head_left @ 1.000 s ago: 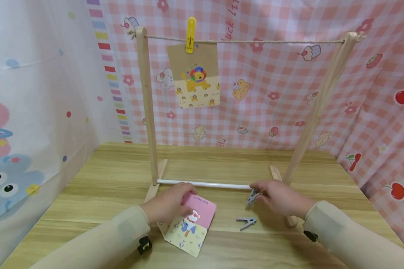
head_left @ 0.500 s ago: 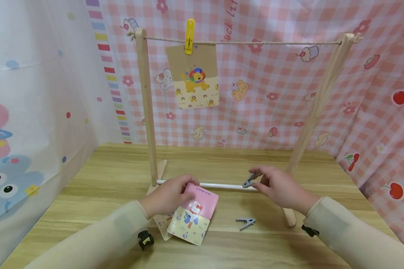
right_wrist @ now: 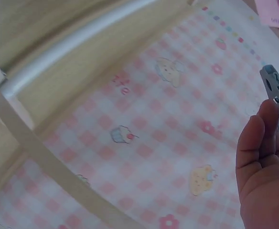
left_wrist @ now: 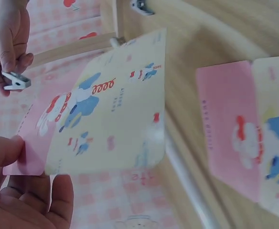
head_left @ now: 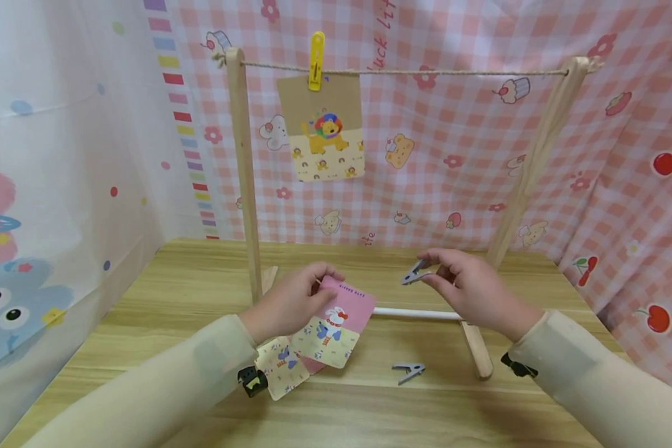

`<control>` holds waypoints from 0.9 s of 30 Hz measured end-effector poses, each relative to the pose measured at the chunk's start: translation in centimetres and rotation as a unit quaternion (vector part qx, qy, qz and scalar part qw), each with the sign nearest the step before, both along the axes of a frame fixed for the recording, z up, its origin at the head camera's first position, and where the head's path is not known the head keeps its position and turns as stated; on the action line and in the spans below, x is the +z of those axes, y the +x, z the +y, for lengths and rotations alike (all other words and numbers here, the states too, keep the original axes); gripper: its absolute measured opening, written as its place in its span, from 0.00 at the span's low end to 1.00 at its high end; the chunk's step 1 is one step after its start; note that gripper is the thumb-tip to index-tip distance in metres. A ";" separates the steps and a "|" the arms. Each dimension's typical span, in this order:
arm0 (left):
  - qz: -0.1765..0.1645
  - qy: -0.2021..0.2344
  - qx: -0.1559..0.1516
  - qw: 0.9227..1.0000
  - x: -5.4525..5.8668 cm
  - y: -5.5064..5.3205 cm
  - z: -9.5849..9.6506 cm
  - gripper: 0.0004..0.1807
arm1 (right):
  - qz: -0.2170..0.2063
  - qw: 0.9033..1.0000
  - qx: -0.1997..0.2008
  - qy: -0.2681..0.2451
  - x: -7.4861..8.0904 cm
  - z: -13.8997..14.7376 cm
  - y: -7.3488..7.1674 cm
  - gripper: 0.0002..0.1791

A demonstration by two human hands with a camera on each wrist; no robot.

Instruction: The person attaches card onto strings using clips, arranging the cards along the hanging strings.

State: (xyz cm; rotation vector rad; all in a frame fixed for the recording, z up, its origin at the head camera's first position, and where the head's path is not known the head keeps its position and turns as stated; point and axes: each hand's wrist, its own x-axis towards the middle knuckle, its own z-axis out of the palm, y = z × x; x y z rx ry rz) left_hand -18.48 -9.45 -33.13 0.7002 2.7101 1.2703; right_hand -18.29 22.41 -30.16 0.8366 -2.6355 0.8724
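My left hand (head_left: 294, 298) pinches the top edge of a pink and cream card (head_left: 336, 326) with a white rabbit on it, lifted off the table and tilted. In the left wrist view the thumb is on the front of this card (left_wrist: 101, 105), with fingers behind. A similar rabbit card (head_left: 284, 371) lies below, partly covered. Between thumb and fingers, my right hand (head_left: 470, 289) holds a grey clothespin (head_left: 414, 274) in the air, its nose pointing left; the right wrist view also shows this clothespin (right_wrist: 274, 85). Another grey clothespin (head_left: 410, 372) lies on the table.
A wooden frame stands ahead, with a left post (head_left: 244, 174), a right post (head_left: 532, 174) and a white bottom rod (head_left: 417, 313). Across its top runs a rope (head_left: 453, 72). A yellow clothespin (head_left: 316, 62) fastens a lion card (head_left: 327, 149) to it.
My left hand has raised the top rabbit card up and to the right, uncovering more of the one beneath. The right hand has lifted its clothespin from near the table and turned it.
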 end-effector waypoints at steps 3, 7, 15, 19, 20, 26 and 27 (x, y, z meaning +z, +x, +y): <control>0.019 0.006 0.004 1.000 0.9 -0.2 0.3 0.11 | 0.003 1.000 0.001 -0.007 0.9 -0.2 0.0 0.15; 0.044 0.016 -0.004 0.999 2.2 -0.5 0.6 0.10 | 0.008 1.000 0.000 -0.009 2.1 -0.4 0.1 0.17; 0.064 0.055 -0.009 0.996 5.0 -1.2 1.8 0.08 | 0.081 0.996 -0.009 -0.024 4.4 -1.2 0.1 0.16; 0.079 0.068 -0.004 0.994 6.3 -1.5 2.4 0.07 | 0.115 0.992 -0.012 -0.041 5.7 -1.6 0.0 0.16; 0.086 0.070 -0.001 0.994 6.6 -1.6 2.5 0.07 | 0.126 0.991 -0.015 -0.043 6.0 -1.6 0.0 0.16; 0.121 0.071 0.020 0.990 8.7 -2.1 3.1 0.06 | 0.177 0.981 -0.040 -0.060 7.9 -2.1 -0.1 0.14; 0.125 0.075 0.023 0.989 9.1 -2.2 3.2 0.06 | 0.184 0.980 -0.043 -0.062 8.2 -2.2 -0.2 0.14</control>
